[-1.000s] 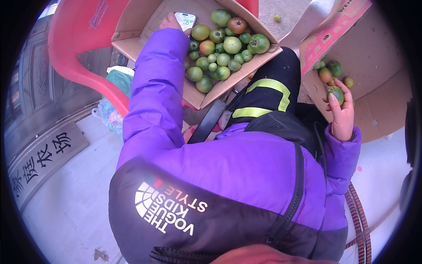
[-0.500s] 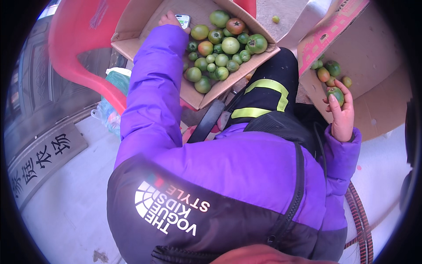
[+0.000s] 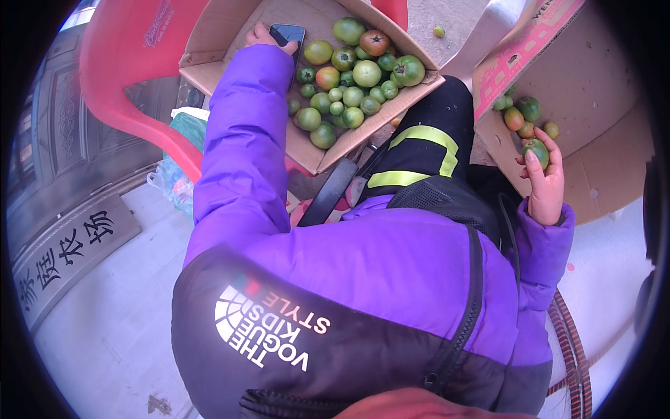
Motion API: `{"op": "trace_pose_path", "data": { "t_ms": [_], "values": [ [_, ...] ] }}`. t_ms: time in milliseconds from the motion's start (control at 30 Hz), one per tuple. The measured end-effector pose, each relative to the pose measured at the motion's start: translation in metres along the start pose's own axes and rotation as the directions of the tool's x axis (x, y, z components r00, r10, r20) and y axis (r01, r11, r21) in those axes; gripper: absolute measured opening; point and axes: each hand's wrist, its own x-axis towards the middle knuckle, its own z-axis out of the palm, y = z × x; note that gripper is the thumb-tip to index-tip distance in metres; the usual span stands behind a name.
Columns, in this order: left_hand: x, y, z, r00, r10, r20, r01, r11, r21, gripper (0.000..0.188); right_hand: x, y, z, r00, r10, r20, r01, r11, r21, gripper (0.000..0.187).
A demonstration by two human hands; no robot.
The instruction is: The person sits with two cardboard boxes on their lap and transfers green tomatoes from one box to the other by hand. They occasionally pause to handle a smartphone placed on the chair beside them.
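Observation:
At the upper left, my left hand point(image 3: 267, 38) grips a dark-screened phone point(image 3: 288, 40) inside an open cardboard box point(image 3: 303, 155). Beside the phone lie many tomatoes point(image 3: 366, 73), mostly green, a few flushed orange-red. Over on the right, my right hand point(image 3: 547, 190) has its fingers curled round a green tomato point(image 3: 536, 152), held at the near edge of a second cardboard box point(image 3: 600, 122). Several green and reddish tomatoes point(image 3: 514, 119) rest in that box, just beyond my fingertips. Part of the phone's lower end is hidden by my sleeve.
A red plastic chair point(image 3: 112, 91) stands at the left, with plastic bags point(image 3: 183, 164) beside it. One small green tomato point(image 3: 439, 31) lies on the ground between the boxes. My dark-trousered leg point(image 3: 440, 126) comes between them too. A striped cable point(image 3: 574, 349) runs at the lower right.
The phone has tilted upright in my left hand, and its lit screen has turned dark. My right hand, still around the tomato, has barely shifted.

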Motion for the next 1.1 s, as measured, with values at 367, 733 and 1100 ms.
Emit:
{"op": "trace_pose_path", "data": {
  "t_ms": [367, 733, 1100],
  "values": [
    [-0.057, 0.049, -0.012, 0.929, 0.321, 0.186, -0.294, 0.943, -0.156, 0.053, 0.024, 0.054, -0.031, 0.873, -0.427, -0.235, 0.208, 0.763, -0.612, 0.055],
    [-0.077, 0.074, -0.061, 0.983, 0.165, 0.077, -0.121, 0.908, -0.401, 0.066, 0.000, 0.033, -0.017, 0.956, -0.225, -0.188, 0.209, 0.973, -0.098, 0.043],
    [-0.199, 0.197, -0.160, 0.641, 0.765, 0.066, -0.185, 0.237, -0.954, 0.076, -0.026, -0.037, 0.059, 0.797, -0.085, 0.598, 0.004, 0.991, 0.136, 0.064]
  ]
}}
